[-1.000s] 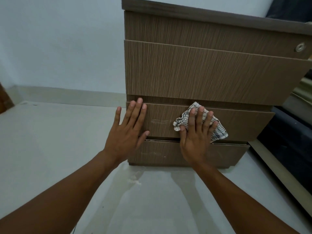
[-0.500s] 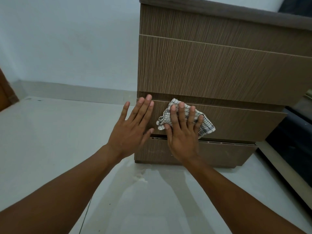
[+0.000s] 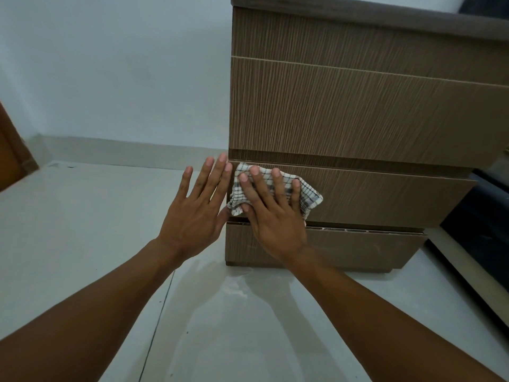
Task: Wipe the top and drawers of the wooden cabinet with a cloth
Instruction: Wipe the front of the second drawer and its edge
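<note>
Now | right hand (image 3: 271,216): flat, fingers straight and slightly spread, pressing checked cloth (image 3: 308,193) against second-lowest drawer front (image 3: 385,194) of wooden cabinet (image 3: 358,106), at its left end | left hand (image 3: 195,213): fingers straight and spread, holding nothing, at cabinet's left edge just beside cloth; contact unclear

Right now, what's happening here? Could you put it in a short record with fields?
Place: wooden cabinet on a pale floor, by a white wall
Tool: checked cloth
Surface: second-lowest drawer front, near its left end
Working hand: right hand presses the cloth flat, fingers straight
Other hand: left hand, fingers straight, at the cabinet's left edge, holding nothing
Top: only its front edge shows
</note>
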